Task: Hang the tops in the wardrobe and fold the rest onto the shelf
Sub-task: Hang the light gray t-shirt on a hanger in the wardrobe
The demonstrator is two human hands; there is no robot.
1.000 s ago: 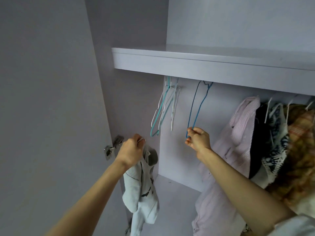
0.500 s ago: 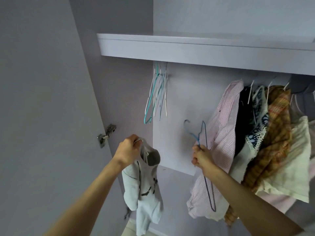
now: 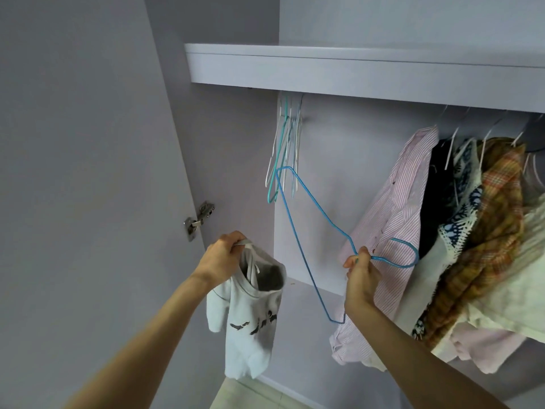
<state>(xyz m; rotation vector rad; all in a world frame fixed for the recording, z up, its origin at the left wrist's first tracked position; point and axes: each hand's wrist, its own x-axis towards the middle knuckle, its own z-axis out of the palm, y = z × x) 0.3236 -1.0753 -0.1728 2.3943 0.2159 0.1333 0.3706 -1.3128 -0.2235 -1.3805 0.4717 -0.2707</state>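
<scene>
The left hand [image 3: 219, 256] grips a white top [image 3: 250, 317] by what appears to be its neckline, the right hand [image 3: 361, 276] pinches a blue wire hanger [image 3: 298, 240] below its hook; one hanger shoulder should enter the held-open collar first.

Pale lilac wardrobe interior [image 3: 339, 160], matching door [image 3: 73, 172] swung open at left on a metal hinge [image 3: 198, 220]. Thick shelf board [image 3: 354, 75] spans the top, plain back panel above and below it. Light beige floor tiles [image 3: 250, 397] at the bottom edge; soft, even daylight.
</scene>
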